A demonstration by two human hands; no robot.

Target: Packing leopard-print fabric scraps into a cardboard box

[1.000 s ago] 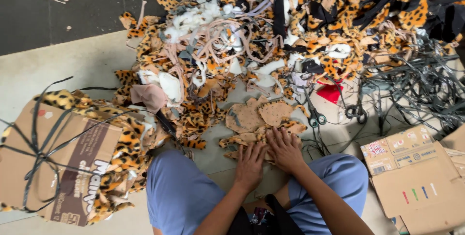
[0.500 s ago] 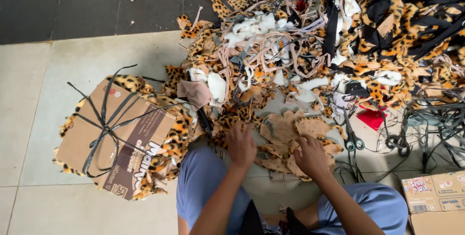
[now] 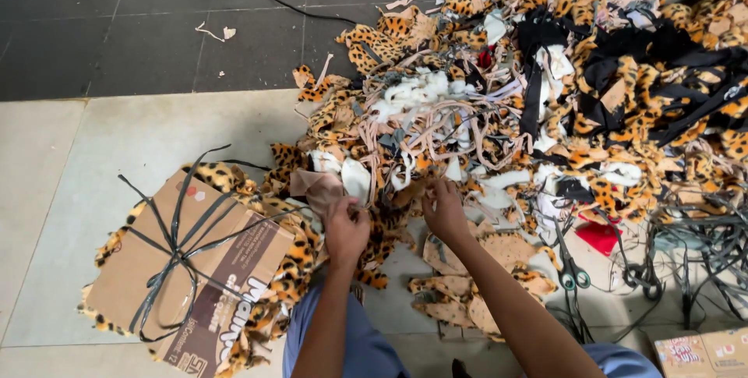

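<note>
I sit on the floor facing a big heap of leopard-print fabric scraps (image 3: 545,90) mixed with white, black and pink pieces. My left hand (image 3: 347,226) reaches into the heap's near edge and pinches a pinkish-brown scrap (image 3: 315,187). To its right, my right hand (image 3: 446,210) has its fingers closed on scraps at the edge of the pile. Flat tan fabric pieces (image 3: 499,257) lie just below my right forearm, in front of my knees.
A flattened cardboard bundle (image 3: 191,269) tied with dark straps, leopard fabric sticking out, lies at my left. Scissors (image 3: 573,269) and tangled dark straps (image 3: 701,253) lie at the right. A small box (image 3: 701,351) sits at the bottom right. Dark tiles lie beyond.
Both hands have moved up from the flat tan pieces into the near edge of the heap. The view has shifted left and up, bringing the cardboard bundle fully into sight.
</note>
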